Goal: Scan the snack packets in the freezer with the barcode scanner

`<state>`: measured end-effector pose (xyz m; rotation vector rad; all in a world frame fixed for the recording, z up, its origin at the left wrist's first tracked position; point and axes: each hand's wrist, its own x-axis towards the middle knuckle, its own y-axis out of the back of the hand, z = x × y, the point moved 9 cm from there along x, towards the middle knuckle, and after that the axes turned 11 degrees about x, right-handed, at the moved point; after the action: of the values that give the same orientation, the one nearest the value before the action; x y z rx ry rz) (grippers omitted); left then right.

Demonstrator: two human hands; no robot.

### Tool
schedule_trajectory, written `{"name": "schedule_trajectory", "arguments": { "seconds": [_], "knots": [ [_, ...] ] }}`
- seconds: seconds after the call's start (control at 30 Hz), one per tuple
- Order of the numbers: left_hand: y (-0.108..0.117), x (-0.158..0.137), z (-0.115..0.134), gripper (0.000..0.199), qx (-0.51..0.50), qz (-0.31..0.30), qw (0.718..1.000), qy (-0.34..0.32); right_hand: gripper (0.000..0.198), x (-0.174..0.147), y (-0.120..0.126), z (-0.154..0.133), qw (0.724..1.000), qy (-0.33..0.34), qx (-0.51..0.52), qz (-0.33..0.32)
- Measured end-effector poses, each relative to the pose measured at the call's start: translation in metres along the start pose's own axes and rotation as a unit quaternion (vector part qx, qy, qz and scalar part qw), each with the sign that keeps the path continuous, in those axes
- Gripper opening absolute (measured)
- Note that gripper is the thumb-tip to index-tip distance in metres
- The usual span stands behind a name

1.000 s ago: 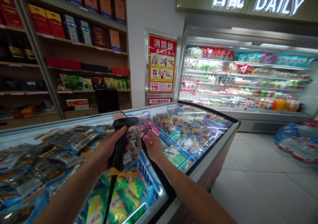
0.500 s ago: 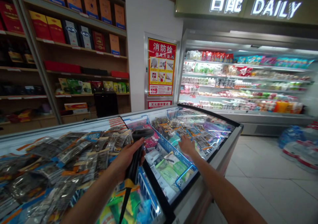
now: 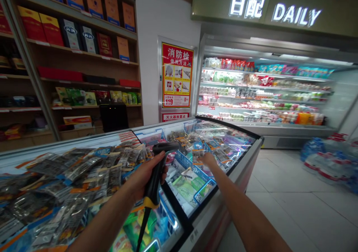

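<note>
My left hand [image 3: 149,175] is wrapped around the handle of a black and yellow barcode scanner [image 3: 154,181], its head pointing to the right and its cable hanging down. My right hand [image 3: 209,160] is reached out over the chest freezer, its fingers closed at the edge of a small clear packet [image 3: 197,156] with an orange strip. The fingertips are partly hidden behind the hand. Around it are more packets [image 3: 219,154], with a blue basket [image 3: 192,166] of green and white bags below. To the left lies a big heap of similar dark packets [image 3: 81,173].
A black frame edge [image 3: 179,203] divides the chest freezer. Shelves with boxes [image 3: 104,45] rise at the left, beside a fire hydrant notice [image 3: 177,76]. A lit chilled display [image 3: 263,95] stands at the back. Shrink-wrapped water bottles [image 3: 326,162] sit on the floor at right.
The view has swung slightly to the right. A packet with an orange strip now shows at my right hand's fingers. My left hand still holds the barcode scanner.
</note>
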<state>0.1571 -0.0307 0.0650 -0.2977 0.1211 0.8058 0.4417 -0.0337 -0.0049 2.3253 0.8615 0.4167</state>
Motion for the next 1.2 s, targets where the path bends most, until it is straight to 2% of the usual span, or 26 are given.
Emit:
{"name": "schedule_trajectory", "arguments": {
  "seconds": [0.07,0.2,0.23,0.33,0.37,0.43,0.73,0.97,1.07,1.2],
  "knots": [
    [-0.001,-0.001,0.0,0.026,-0.006,-0.011,1.0,0.0,0.016,0.002,0.0,0.003,0.993,0.008,0.115,0.009],
    [-0.003,0.0,-0.001,0.028,-0.015,-0.023,1.0,0.002,0.028,-0.004,-0.005,0.002,0.959,0.041,0.277,0.037],
    [-0.004,-0.001,-0.001,0.028,-0.017,-0.025,1.0,0.001,0.031,-0.006,-0.008,0.0,0.938,0.056,0.341,0.038],
    [-0.006,-0.003,0.002,0.027,-0.019,-0.03,0.999,-0.001,0.039,-0.013,-0.017,-0.006,0.847,0.096,0.523,0.012],
    [-0.007,-0.005,0.003,0.027,-0.018,-0.032,0.999,-0.003,0.04,-0.014,-0.02,-0.007,0.83,0.1,0.549,-0.002],
    [-0.009,-0.008,0.006,0.027,-0.016,-0.037,0.999,-0.009,0.04,-0.015,-0.023,-0.008,0.816,0.097,0.569,-0.025],
    [-0.017,-0.015,0.003,0.024,-0.019,-0.05,0.999,0.005,0.038,-0.016,-0.02,-0.01,0.823,0.116,0.555,-0.024],
    [-0.02,-0.016,0.007,0.023,-0.016,-0.051,0.999,0.011,0.035,-0.017,-0.019,-0.005,0.84,0.092,0.534,-0.008],
    [-0.011,-0.015,0.013,0.022,-0.009,-0.019,1.0,-0.006,0.035,-0.017,-0.019,-0.006,0.846,0.097,0.524,-0.009],
    [0.02,-0.015,0.019,0.023,0.018,0.071,0.997,-0.023,0.032,-0.022,-0.018,-0.008,0.861,0.1,0.498,-0.005]
  ]
}}
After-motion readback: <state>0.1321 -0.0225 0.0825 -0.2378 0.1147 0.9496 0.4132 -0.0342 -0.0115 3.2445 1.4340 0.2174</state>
